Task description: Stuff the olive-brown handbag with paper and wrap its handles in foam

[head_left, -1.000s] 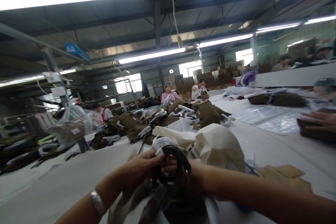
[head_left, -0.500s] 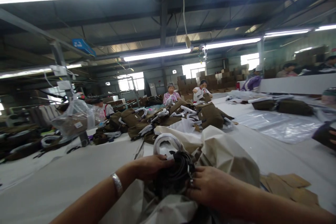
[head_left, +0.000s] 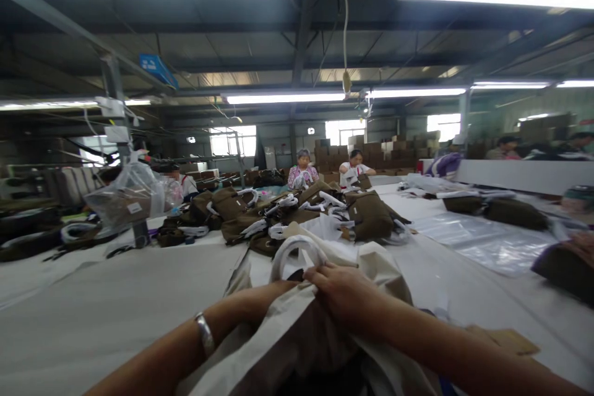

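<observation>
Nearest, a cream, creased sheet of cloth or paper (head_left: 273, 329) is draped in front of an upright, white-wrapped loop handle (head_left: 299, 242). The sheet's upper edge is pinched by the right hand (head_left: 342, 294), its fingers held together just below the handle. The left hand (head_left: 264, 301), with a silver bracelet (head_left: 205, 334) worn at its wrist, is partly covered by the sheet near the handle's left foot; whether anything is gripped there cannot be told. The handle is placed just beyond both hands, its arch spanned from left to right; which hand is nearer cannot be told. Beyond the handle, a heap of olive-brown fabric bags (head_left: 371, 213) is spread over the white tabletop (head_left: 153, 303); right of the heap, clear plastic sheeting (head_left: 485, 247) is laid flat.
</observation>
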`<act>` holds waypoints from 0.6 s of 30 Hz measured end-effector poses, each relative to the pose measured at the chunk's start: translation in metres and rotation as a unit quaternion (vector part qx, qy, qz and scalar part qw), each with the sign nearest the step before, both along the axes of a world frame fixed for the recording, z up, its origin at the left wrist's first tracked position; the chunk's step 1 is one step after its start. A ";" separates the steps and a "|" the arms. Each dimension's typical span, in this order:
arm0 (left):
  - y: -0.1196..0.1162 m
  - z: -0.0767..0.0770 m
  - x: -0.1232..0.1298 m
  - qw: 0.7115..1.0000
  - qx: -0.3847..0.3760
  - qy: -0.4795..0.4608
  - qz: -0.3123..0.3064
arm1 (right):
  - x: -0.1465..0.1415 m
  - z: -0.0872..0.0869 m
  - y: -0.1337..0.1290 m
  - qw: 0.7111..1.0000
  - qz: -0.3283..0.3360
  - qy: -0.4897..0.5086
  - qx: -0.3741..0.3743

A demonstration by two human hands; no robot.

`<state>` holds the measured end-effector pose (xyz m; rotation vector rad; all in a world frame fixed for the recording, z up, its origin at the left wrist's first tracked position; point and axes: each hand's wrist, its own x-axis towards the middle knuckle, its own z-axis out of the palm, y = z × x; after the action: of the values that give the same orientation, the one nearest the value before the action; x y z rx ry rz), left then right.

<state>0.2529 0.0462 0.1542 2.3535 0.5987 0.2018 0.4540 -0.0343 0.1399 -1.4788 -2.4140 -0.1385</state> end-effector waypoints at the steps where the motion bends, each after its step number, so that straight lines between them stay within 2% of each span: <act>1: 0.003 0.007 -0.005 1.000 0.000 0.020 -0.006 | -0.001 -0.002 0.006 0.999 -0.018 -0.024 -0.012; 3: 0.006 0.023 -0.020 0.999 0.011 0.046 0.009 | -0.002 -0.002 0.014 0.997 -0.041 -0.062 -0.032; 5: -0.002 0.041 -0.034 0.996 0.057 0.033 0.062 | -0.005 0.000 0.018 0.994 -0.053 -0.083 -0.044; 8: -0.041 0.056 -0.041 0.974 0.164 -0.025 0.158 | -0.019 0.007 0.019 0.990 -0.068 -0.101 -0.065; 9: -0.057 0.056 -0.039 0.970 0.185 -0.026 0.158 | -0.024 0.010 0.020 0.989 -0.075 -0.108 -0.073; 10: -0.073 0.052 -0.034 0.969 0.206 -0.012 0.134 | -0.029 0.013 0.020 0.987 -0.082 -0.114 -0.080; 11: -0.086 0.045 -0.028 0.972 0.216 0.048 0.082 | -0.032 0.017 0.021 0.985 -0.087 -0.118 -0.085; 13: -0.098 0.025 -0.016 0.960 0.236 0.147 0.030 | -0.034 0.023 0.023 0.984 -0.090 -0.123 -0.090; 15: -0.093 0.003 -0.008 0.951 0.248 0.178 0.042 | -0.028 0.027 0.025 0.985 -0.081 -0.122 -0.094; 18: -0.067 -0.020 -0.008 0.954 0.247 0.145 0.085 | -0.016 0.026 0.021 0.985 -0.072 -0.124 -0.094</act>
<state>0.2450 -0.0207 0.1340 2.8429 0.9910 0.0873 0.4378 -0.0132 0.1660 -1.8181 -2.5725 -0.1374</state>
